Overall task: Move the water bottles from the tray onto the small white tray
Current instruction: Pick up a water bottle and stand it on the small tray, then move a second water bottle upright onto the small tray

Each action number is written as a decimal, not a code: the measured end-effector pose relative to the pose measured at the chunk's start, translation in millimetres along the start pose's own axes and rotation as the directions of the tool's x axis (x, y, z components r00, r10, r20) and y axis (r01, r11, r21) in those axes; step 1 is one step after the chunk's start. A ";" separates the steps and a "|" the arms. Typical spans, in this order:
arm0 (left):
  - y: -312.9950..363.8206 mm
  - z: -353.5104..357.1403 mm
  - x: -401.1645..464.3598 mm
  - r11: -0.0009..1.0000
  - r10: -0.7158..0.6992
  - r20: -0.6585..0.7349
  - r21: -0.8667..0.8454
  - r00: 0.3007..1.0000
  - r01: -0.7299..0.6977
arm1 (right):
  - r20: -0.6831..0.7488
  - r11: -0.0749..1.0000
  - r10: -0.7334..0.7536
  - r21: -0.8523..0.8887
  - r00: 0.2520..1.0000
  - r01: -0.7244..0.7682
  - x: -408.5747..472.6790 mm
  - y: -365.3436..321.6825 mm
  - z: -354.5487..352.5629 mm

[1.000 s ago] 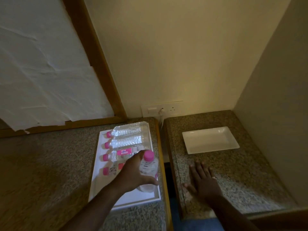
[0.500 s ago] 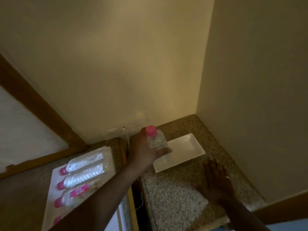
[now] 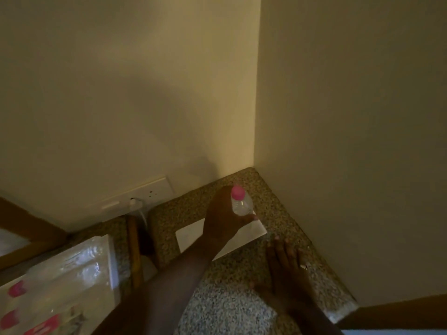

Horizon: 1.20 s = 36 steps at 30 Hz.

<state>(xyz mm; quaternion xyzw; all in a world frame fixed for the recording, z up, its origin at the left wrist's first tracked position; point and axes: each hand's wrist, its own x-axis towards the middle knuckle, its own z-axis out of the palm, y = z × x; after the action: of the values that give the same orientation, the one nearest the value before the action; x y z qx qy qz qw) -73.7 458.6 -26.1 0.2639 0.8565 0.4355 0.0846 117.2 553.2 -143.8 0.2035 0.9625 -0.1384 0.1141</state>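
Resting flat near the front edge of the granite surface (image 3: 232, 310), the right hand (image 3: 286, 264) lies with fingers spread, its grip released and holding nothing. To the left, across a dark gap, the tray (image 3: 110, 259) holds blurred bottles (image 3: 72, 267) lying on their sides, pink caps toward the near left. Farther in, the left hand (image 3: 223, 218) reaches across the gap, its grip clenched around a bottle (image 3: 242, 205) held upright, long axis roughly vertical, pink cap (image 3: 237, 191) up, over the far right part of the small tray (image 3: 187, 234). I cannot tell whether its base touches. Open surface runs around the small tray; walls (image 3: 338, 117) close the far and right edges, meeting at a corner.
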 end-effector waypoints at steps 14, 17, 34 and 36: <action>-12.7 -16.0 -15.9 0.998 -0.007 0.123 0.061 0.992 -0.001 | -0.070 1.000 -0.020 0.008 0.997 0.020 -0.8 -1.2 1.6; -29.5 -39.2 -38.9 0.970 -0.076 0.158 0.240 0.984 0.037 | -0.061 1.000 -0.021 -0.002 0.998 0.021 0.9 1.5 2.7; -166.9 -261.9 -295.2 0.673 -0.229 -0.182 0.680 0.956 0.291 | 0.046 0.921 -0.369 -0.114 0.928 0.372 -39.3 -139.8 45.0; -173.7 -271.3 -298.5 0.656 -0.297 -0.159 0.682 0.942 0.322 | 0.049 0.904 -0.404 -0.132 0.913 0.407 -39.9 -151.8 44.4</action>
<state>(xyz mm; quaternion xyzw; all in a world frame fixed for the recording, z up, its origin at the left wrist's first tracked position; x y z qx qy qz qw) 11.6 27.8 -24.3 0.1190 0.9902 0.0624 0.0367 95.7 391.5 -140.9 -0.0109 0.9898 -0.0938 0.1065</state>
